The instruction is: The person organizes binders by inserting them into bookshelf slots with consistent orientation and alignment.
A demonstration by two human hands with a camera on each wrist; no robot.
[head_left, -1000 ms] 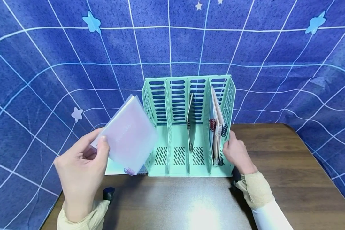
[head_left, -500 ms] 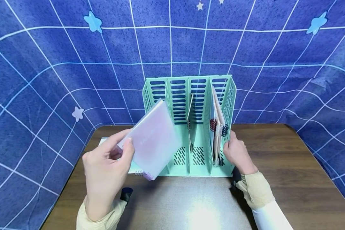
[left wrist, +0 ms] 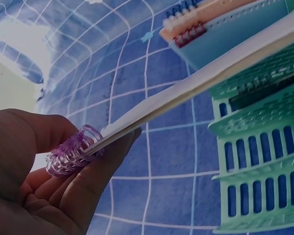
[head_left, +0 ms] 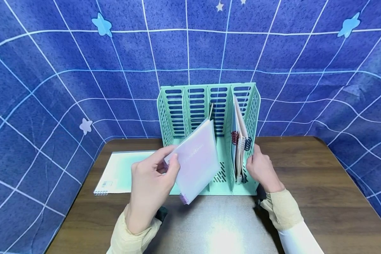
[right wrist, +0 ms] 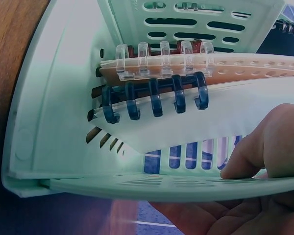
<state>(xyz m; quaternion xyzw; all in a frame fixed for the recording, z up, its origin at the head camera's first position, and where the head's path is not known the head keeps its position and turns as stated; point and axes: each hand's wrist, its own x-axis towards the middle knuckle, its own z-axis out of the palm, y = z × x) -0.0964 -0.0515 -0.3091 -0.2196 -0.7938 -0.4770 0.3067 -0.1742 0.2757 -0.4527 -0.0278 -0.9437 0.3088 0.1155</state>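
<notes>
My left hand [head_left: 150, 187] pinches a small spiral notebook [head_left: 198, 160] with a translucent pinkish cover, thumb on one side and fingers on the other. Its purple coil [left wrist: 71, 156] lies by the palm in the left wrist view. The notebook is tilted in front of a mint green file rack [head_left: 222, 192] with upright dividers. My right hand [head_left: 262, 169] grips the rack's right side wall, thumb inside and fingers outside. Ring-bound notebooks [head_left: 239, 123] stand in the far-right compartment, with clear, dark blue [right wrist: 154, 98] and red rings. A thin notebook [head_left: 211, 108] behind the held one is mostly hidden.
Left of the rack, a larger pale green-and-white spiral notebook [head_left: 117, 174] lies flat on the brown wooden table [head_left: 304, 176]. A blue gridded cloth [head_left: 206, 49] with stars hangs behind the table.
My left hand has carried the notebook rightward, from the rack's left side to the front of its middle compartments. The flat notebook at left has come into fuller view. My right hand stays put.
</notes>
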